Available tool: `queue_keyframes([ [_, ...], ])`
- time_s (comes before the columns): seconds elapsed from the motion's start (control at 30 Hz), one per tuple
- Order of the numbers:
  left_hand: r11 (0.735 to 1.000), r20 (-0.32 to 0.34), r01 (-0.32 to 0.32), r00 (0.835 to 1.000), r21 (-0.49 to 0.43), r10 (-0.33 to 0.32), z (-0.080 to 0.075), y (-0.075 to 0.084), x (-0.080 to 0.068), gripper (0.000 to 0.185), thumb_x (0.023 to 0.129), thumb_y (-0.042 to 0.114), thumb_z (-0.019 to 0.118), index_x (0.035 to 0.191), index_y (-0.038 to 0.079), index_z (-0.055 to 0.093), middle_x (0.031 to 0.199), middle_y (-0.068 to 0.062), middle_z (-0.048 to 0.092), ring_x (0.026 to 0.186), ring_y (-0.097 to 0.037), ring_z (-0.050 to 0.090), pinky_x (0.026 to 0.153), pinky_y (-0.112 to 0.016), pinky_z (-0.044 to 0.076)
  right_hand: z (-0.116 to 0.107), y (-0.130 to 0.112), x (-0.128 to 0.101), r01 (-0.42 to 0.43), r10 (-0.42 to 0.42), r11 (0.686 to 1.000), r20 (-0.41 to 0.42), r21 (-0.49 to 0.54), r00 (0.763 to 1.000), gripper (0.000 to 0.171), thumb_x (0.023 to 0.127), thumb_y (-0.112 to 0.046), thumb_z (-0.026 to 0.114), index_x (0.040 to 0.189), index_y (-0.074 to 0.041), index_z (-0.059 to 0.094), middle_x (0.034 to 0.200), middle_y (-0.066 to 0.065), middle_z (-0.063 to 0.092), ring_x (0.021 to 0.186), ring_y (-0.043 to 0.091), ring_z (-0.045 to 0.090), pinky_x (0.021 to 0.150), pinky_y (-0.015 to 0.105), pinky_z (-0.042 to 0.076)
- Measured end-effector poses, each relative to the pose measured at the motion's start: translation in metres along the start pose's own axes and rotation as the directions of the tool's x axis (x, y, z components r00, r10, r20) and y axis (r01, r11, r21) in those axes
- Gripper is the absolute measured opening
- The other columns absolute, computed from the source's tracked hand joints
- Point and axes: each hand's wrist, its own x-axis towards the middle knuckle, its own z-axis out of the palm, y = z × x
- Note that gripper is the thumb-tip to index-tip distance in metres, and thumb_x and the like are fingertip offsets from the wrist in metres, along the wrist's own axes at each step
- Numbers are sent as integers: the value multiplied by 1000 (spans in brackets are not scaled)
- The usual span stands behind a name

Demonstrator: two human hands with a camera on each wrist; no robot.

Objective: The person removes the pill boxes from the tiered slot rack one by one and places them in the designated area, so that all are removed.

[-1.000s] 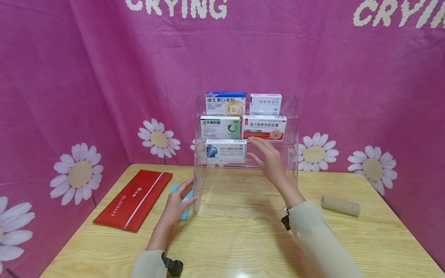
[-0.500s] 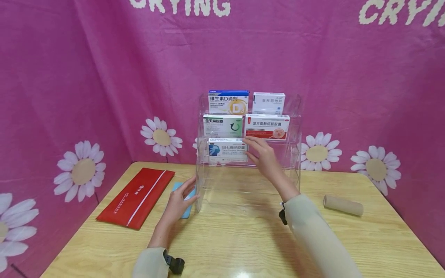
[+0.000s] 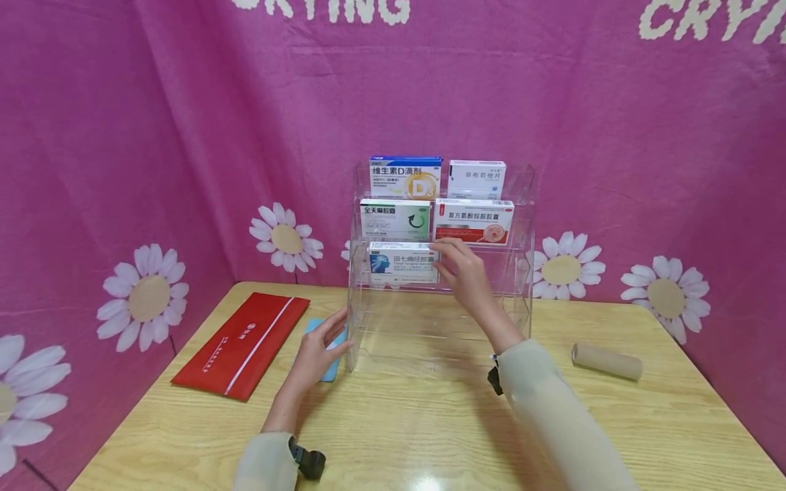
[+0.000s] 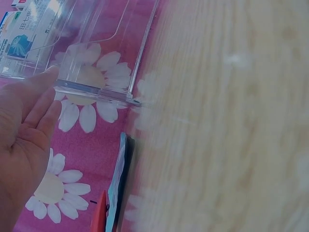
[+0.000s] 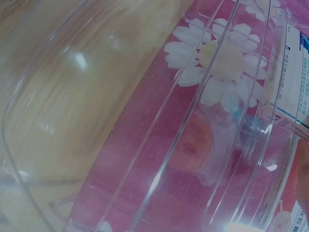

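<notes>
A clear acrylic three-tier rack stands at the back middle of the wooden table. Its top two tiers each hold two medicine boxes. On the bottom tier stands a blue-and-white box. My right hand reaches into that tier and pinches the box's right end, fingers on top and thumb below. My left hand rests with straight fingers against the rack's lower left side wall. In the left wrist view the open palm touches the rack's edge. The right wrist view shows the rack's curved plastic and the box.
A red flat pouch lies at the left of the table. A light-blue flat item lies partly under my left hand. A cardboard tube lies at the right. A pink daisy-print cloth encloses the back and sides.
My right hand moved forward and left from open air in front of the rack to the bottom-tier box and closed on its right end. The left hand stayed by the rack.
</notes>
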Motion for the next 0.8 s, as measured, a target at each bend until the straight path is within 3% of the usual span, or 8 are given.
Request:
queue_keyframes([
  [0.2,1000,1,-18,1000,11,18,0,1,0,65,86,-8,67,146,0,43,147,-22,48,136,-36,48,108,-40,46,2,-1,2,-27,28,999,-26,38,999,26,81,4,74,106,0,70,110,16,67,104,32,67,95,38,59],
  [0.5,999,10,-35,999,11,35,-2,-1,0,64,86,-9,66,145,-3,43,146,-25,48,134,-40,48,107,-46,46,-1,-3,5,-92,91,990,12,106,996,24,80,7,74,103,1,69,108,16,66,106,33,65,93,39,59],
  [0.8,1000,22,19,1000,-12,-19,-3,0,1,64,87,-7,66,147,1,42,148,-21,47,136,-36,48,109,-45,44,-6,-4,6,-102,94,978,48,180,994,21,78,10,73,97,5,69,107,20,65,103,35,67,84,35,63],
])
